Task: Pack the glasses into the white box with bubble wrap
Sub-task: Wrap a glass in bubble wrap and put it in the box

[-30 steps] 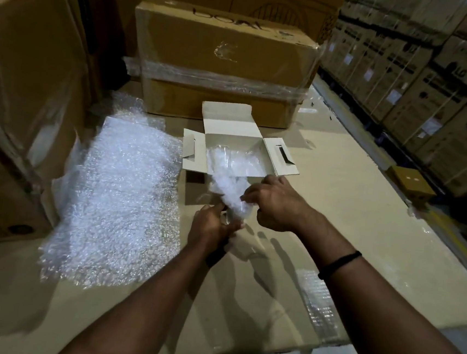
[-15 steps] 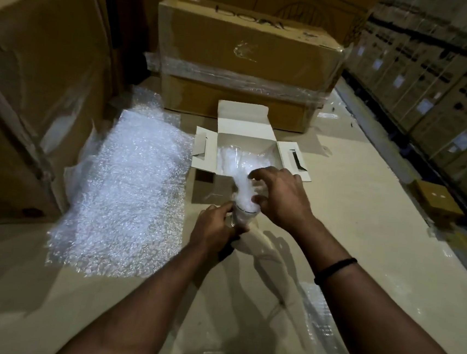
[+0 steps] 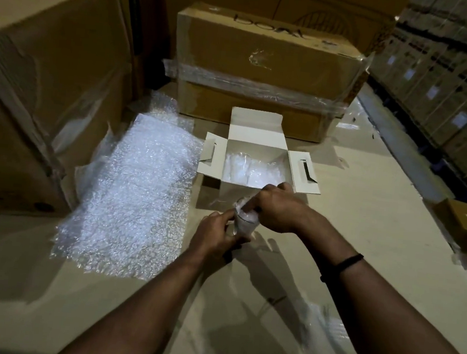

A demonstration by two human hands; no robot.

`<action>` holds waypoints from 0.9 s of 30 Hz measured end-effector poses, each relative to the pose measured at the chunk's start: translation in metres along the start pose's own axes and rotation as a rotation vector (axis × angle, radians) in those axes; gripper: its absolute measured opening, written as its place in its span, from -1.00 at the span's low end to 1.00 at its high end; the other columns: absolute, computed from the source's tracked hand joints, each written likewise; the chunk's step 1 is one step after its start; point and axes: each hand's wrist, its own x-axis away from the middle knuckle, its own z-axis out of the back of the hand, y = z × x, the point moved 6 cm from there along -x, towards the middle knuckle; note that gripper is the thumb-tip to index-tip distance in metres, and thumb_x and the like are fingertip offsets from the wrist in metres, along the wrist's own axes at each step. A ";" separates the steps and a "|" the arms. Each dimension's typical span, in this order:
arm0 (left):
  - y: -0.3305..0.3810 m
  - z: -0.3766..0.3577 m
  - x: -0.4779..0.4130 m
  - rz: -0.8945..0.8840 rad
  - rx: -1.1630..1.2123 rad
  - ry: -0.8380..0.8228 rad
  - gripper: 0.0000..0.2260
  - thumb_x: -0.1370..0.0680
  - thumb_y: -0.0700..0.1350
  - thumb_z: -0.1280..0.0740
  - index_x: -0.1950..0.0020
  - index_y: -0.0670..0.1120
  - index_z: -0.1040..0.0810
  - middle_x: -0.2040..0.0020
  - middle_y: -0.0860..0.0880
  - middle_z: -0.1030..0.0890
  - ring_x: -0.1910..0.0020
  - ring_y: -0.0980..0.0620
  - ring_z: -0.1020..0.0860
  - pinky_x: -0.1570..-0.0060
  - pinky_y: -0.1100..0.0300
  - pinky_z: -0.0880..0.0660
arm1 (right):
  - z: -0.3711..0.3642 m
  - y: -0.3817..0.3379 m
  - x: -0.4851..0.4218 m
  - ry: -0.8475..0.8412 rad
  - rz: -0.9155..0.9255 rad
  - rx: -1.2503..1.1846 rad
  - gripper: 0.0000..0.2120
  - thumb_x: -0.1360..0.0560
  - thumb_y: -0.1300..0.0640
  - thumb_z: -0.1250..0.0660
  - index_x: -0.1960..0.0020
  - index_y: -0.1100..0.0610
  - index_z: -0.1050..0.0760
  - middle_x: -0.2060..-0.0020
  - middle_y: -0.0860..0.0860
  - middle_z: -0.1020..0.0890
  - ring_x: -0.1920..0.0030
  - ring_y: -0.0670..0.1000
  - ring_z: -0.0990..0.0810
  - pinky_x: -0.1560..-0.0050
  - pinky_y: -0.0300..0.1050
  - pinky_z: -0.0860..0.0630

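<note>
A clear drinking glass (image 3: 244,223) stands upright just in front of the open white box (image 3: 255,134). My left hand (image 3: 215,233) grips the glass from the left side. My right hand (image 3: 276,206) is over its mouth, fingers pushing a wad of bubble wrap down inside it. Inside the white box lies wrapped material, with what looks like another glass (image 3: 242,162) among bubble wrap. A large loose sheet of bubble wrap (image 3: 136,193) lies flat to the left of the box.
Everything rests on a flat cardboard surface (image 3: 351,216). A taped brown carton (image 3: 266,65) stands right behind the white box, and a big carton (image 3: 44,87) is at the left. Stacked cartons (image 3: 458,84) line the right side, with a small brown box (image 3: 465,219) below them.
The bubble wrap strip that stuck up out of the glass has been pushed down into it by my right hand. The left hand keeps holding the glass.
</note>
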 end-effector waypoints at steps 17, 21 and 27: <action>0.001 0.000 0.002 0.009 0.068 0.027 -0.43 -0.21 0.35 -0.46 -0.14 0.14 -0.59 0.01 0.01 -0.67 0.06 0.02 -0.61 0.09 0.02 -0.57 | -0.007 -0.005 0.016 -0.217 -0.002 0.198 -0.47 -0.50 0.24 -0.17 -0.42 -0.13 -0.37 -0.35 -0.02 -0.49 -0.35 0.04 -0.32 -0.34 0.07 -0.21; 0.004 0.002 0.003 -0.004 0.050 0.022 -0.40 -0.21 0.36 -0.45 -0.17 0.14 -0.58 0.05 0.00 -0.65 0.14 0.01 -0.57 0.13 0.03 -0.55 | 0.006 -0.007 0.025 0.067 0.053 0.048 -0.43 -0.41 0.34 -0.15 -0.31 -0.11 -0.49 -0.33 -0.10 -0.51 -0.26 0.03 -0.37 -0.16 0.00 -0.26; 0.003 0.000 0.002 0.007 0.050 0.005 -0.36 -0.21 0.36 -0.46 -0.24 0.18 -0.54 -0.06 -0.01 -0.67 -0.01 -0.01 -0.61 0.03 -0.01 -0.56 | -0.009 -0.005 0.019 -0.094 0.032 0.048 -0.41 -0.49 0.32 -0.13 -0.39 -0.18 -0.40 -0.44 -0.17 -0.37 -0.31 0.04 -0.30 -0.22 -0.01 -0.20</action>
